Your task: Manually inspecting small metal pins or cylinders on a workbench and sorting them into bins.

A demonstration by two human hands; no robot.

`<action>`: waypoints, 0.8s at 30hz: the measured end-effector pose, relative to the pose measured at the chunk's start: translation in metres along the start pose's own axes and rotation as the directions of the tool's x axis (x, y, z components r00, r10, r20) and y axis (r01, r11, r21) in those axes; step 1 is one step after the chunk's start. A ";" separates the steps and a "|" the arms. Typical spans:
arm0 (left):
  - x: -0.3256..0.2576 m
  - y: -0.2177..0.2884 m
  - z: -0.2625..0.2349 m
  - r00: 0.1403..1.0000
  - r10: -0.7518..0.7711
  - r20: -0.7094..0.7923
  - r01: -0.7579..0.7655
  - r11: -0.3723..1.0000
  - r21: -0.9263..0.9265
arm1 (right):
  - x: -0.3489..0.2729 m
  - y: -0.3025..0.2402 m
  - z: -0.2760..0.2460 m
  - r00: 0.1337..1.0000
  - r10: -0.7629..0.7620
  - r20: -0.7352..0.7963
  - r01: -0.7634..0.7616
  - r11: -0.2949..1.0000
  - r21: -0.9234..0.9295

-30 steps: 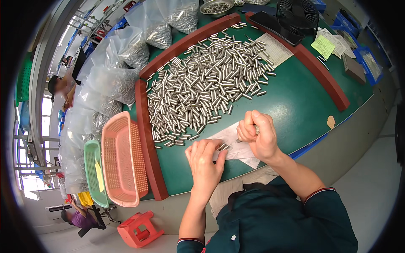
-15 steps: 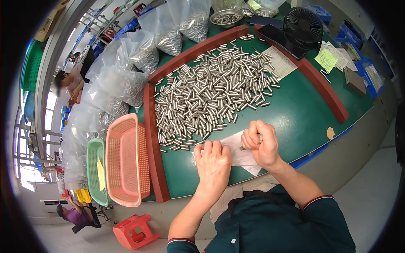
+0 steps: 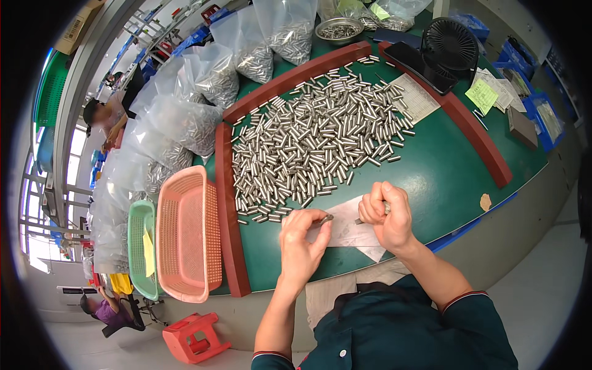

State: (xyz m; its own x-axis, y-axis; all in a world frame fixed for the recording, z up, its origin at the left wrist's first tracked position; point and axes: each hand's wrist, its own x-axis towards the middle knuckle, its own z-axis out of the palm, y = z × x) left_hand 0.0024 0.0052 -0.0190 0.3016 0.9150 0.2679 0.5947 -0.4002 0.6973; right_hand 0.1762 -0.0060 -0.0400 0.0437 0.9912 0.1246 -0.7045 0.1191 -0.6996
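A broad heap of small shiny metal pins (image 3: 314,135) lies spread on the green tabletop (image 3: 431,160). Just in front of the heap, my left hand (image 3: 299,243) pinches one metal pin (image 3: 327,218) between thumb and forefinger. My right hand (image 3: 390,217) is closed in a fist to the right. Metal pin ends peek out of that fist; how many it holds is hidden. Beneath and between both hands lies a pale sheet (image 3: 353,229), paper or cloth, which I cannot tell.
Red-brown bars (image 3: 230,216) fence the heap. At left stand a pink basket (image 3: 188,234), a green basket (image 3: 142,246) and several clear bags of pins (image 3: 219,80). Beyond are a metal bowl (image 3: 339,29), a black fan (image 3: 450,46) and papers. Two people sit farther off at left.
My left hand has turned from palm-down near the sheet to show a pin pinched at its fingertips. My right fist stays closed in nearly the same place. The view has shifted slightly.
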 end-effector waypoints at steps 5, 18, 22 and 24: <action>-0.010 -0.011 0.002 0.957 -0.286 0.041 0.273 0.849 -0.452 | 0.000 0.000 0.002 1.000 0.002 -0.015 -0.002 1.000 0.011; -0.005 -0.010 -0.010 0.856 -0.425 0.296 0.468 0.390 -0.793 | 0.000 0.001 0.000 1.000 0.011 -0.029 -0.010 1.000 0.020; -0.004 -0.018 -0.013 0.838 -0.392 0.380 0.490 0.234 -0.840 | -0.001 0.000 0.000 1.000 0.012 -0.028 -0.012 1.000 0.019; -0.003 -0.018 -0.014 0.767 -0.421 0.484 0.564 0.083 -0.821 | -0.001 0.000 0.000 0.999 0.016 -0.041 -0.015 1.000 0.018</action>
State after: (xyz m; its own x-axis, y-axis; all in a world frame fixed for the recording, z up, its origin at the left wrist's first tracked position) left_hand -0.0197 0.0101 -0.0233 0.3422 0.8456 -0.4096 -0.3924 0.5247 0.7555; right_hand 0.1757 -0.0071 -0.0403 0.0615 0.9945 0.0851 -0.7180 0.1033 -0.6883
